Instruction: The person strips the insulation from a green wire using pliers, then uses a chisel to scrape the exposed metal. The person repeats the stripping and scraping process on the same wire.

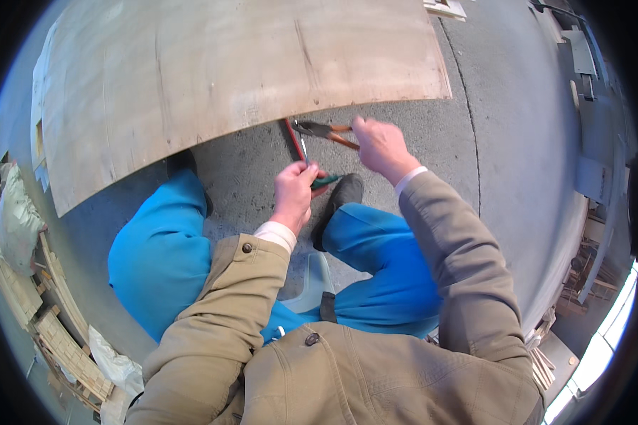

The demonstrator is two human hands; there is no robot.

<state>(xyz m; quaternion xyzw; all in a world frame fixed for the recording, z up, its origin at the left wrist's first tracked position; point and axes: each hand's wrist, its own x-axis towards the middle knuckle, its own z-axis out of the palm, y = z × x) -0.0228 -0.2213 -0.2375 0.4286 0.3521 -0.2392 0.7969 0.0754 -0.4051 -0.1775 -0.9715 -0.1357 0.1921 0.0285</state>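
Observation:
My right hand (384,150) is closed round the orange handles of a pair of pliers (317,129). Their dark jaws reach left to just below the near edge of a large wooden board (234,64). Closed too is my left hand (295,193), just below and left of the pliers, on a green-handled tool (325,182) whose kind I cannot make out. A thin metal shaft (304,150) rises above the left fingers; whether it belongs to that tool is unclear. Beside it a narrow red strip (293,137) runs up to the board's edge. What the jaws touch is too small to tell.
Grey concrete floor (432,149) lies under the board, with a dark crack at the right. My blue-trousered knees are spread around a pale low seat (312,283). Wood pieces (71,354) and a whitish sack (20,219) stand at the left; racks with boards line the right.

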